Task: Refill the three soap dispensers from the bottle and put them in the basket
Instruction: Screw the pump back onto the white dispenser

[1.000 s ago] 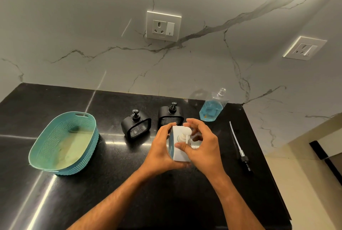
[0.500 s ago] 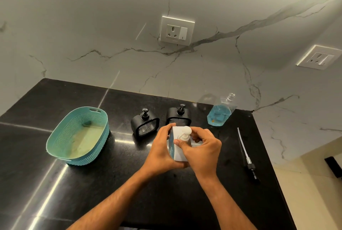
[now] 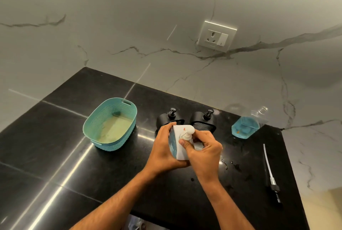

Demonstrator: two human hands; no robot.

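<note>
A white soap dispenser [image 3: 178, 143] with a blue side stands on the black counter. My left hand [image 3: 163, 149] grips its body from the left. My right hand [image 3: 205, 153] pinches the white pump head [image 3: 187, 133] at its collar. Two black dispensers stand just behind it, one on the left [image 3: 167, 118] and one on the right [image 3: 203, 121], partly hidden by my hands. An open clear bottle [image 3: 246, 126] with blue soap at its bottom stands at the back right. The teal basket [image 3: 96, 124] sits empty at the left.
A loose black pump with a long white tube [image 3: 269, 170] lies near the counter's right edge [image 3: 296, 183]. Small wet drops [image 3: 231, 164] dot the counter right of my hands. A wall socket [image 3: 216, 38] sits on the marble backsplash.
My hands stay on the white dispenser, and my right hand has shifted its hold round the pump head. The camera has swung left, so everything appears further right in the frame.
</note>
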